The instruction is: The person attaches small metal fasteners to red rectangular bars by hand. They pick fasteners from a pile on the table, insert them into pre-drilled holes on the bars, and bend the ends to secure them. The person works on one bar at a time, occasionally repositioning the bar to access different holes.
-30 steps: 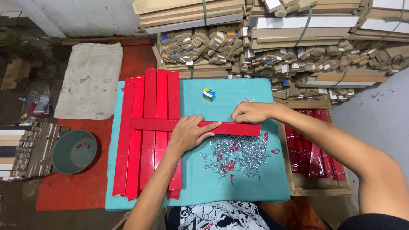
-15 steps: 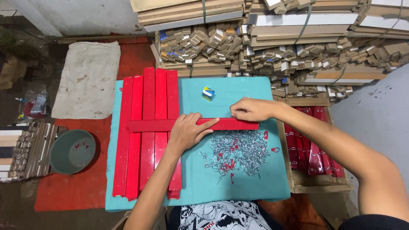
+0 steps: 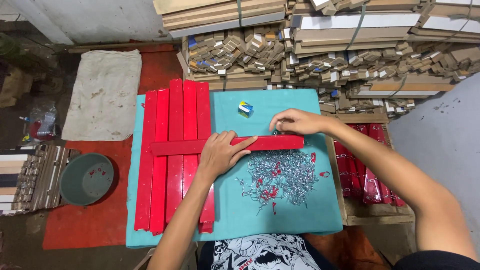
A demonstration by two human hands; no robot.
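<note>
Two hands work on one long red wooden strip (image 3: 227, 145) lying crosswise on the teal-covered surface (image 3: 280, 210) — the left hand (image 3: 220, 154) now pressed flat further right, the right hand (image 3: 295, 122) pinching a small metal hook (image 3: 274, 132) at its far edge.

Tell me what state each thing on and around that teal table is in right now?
Left hand: flat, pressing the crosswise red strip down.
Right hand: fingertips pinching something small at the strip's far edge.
Crosswise red strip: lying across the stacked strips.
Stacked red strips: side by side, lengthwise.
Metal hooks: loose heap.
Small block: alone on the teal table.
Grey basin: on the floor, nearly empty.
</note>
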